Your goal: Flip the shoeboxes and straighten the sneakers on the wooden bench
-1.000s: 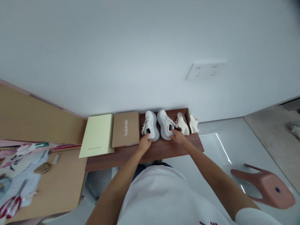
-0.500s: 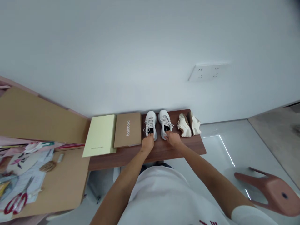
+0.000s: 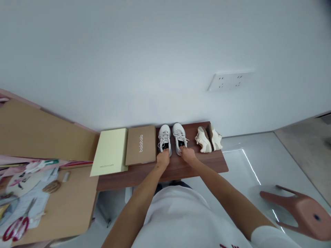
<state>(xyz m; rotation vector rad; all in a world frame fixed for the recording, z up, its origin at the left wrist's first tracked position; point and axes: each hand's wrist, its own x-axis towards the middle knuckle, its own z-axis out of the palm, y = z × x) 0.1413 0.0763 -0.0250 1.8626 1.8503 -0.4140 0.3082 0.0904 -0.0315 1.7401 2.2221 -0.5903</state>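
Two white lace-up sneakers stand side by side on a narrow brown wooden bench (image 3: 191, 168), toes toward the wall. My left hand (image 3: 163, 157) grips the heel of the left sneaker (image 3: 164, 134), fingers at its dark opening. On the heel of the right sneaker (image 3: 179, 131) my right hand (image 3: 188, 154) is closed in the same way. A cream pair of shoes (image 3: 203, 139) lies to the right, tipped on their sides with soles facing each other. Left of the sneakers sits a brown shoebox (image 3: 141, 146) marked "balabala".
Beside the brown box lies a pale yellow box (image 3: 110, 151). A desk (image 3: 74, 206) at left carries red-handled scissors (image 3: 17, 228), papers and a twine coil (image 3: 51, 186). A pink stool (image 3: 307, 210) stands on the floor at right. The wall (image 3: 165, 69) holds a socket plate (image 3: 230, 81).
The right sneaker, with my right hand on it, has shifted slightly left, closer to the left sneaker. My left hand keeps its grip. The view has tilted a little.
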